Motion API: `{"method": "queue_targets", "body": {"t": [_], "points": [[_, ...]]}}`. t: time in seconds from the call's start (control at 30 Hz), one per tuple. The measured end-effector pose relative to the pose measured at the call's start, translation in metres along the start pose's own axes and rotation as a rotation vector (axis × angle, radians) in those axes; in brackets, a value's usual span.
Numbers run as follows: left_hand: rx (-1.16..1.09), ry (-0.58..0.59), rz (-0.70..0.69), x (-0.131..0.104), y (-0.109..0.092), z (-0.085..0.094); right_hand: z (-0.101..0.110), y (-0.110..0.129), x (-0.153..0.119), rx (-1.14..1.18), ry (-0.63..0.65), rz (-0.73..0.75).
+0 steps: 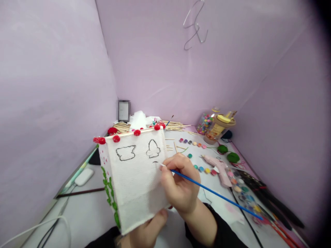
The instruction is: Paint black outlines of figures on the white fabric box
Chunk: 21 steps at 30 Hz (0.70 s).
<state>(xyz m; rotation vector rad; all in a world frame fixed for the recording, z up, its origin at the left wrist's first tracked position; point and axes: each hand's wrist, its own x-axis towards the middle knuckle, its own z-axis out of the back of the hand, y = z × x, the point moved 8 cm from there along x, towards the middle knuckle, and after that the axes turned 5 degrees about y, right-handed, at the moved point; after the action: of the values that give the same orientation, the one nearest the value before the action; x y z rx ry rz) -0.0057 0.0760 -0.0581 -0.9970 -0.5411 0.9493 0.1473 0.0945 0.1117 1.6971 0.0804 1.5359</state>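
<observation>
Pale lilac walls (155, 75) are closing in your workspace behind and to both sides of a white fabric-covered box (139, 186), and a white tabletop (85, 213) is spreading out beneath it. You are holding this box up, tilted, directly in front of you above the tabletop. Your right hand (181, 182) is lying against the right part of the box's front panel, its thumb and fingers pinching a blue-handled paintbrush (219, 195) close to the bristles. Your left hand (152, 225) is grasping the box from below, its thumb lying by the bottom edge; its other fingers are mostly hiding behind the box.

Dark-handled pliers (263, 196) are lying well to the right of the box. Wooden sticks (176, 124) are lying behind it, while a brown cup (218, 128) and a clear jar of colourful balls (205, 124) are standing beyond its right side. Nearer that side, a pink hot-glue gun (224, 174) is resting beside small paint pots (207, 170).

Green vines (110, 193) are climbing the box's left side. A black butterfly-like outline (126, 152) is showing on its front, red balls (137, 132) are lining its top edge, and your brush tip is pointing at a short black stroke (155, 162) on its front; you cannot tell whether they are touching.
</observation>
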Motion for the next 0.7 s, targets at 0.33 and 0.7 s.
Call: {"method": "queue_targets", "body": {"t": [0.33, 0.7], "points": [[0.033, 0.012, -0.034, 0.001, 0.004, 0.000, 0.000, -0.004, -0.003, 0.008, -0.006, -0.034], [-0.050, -0.010, -0.038, -0.003, 0.017, -0.007, 0.002, -0.002, -0.001, 0.141, -0.003, -0.004]]}}
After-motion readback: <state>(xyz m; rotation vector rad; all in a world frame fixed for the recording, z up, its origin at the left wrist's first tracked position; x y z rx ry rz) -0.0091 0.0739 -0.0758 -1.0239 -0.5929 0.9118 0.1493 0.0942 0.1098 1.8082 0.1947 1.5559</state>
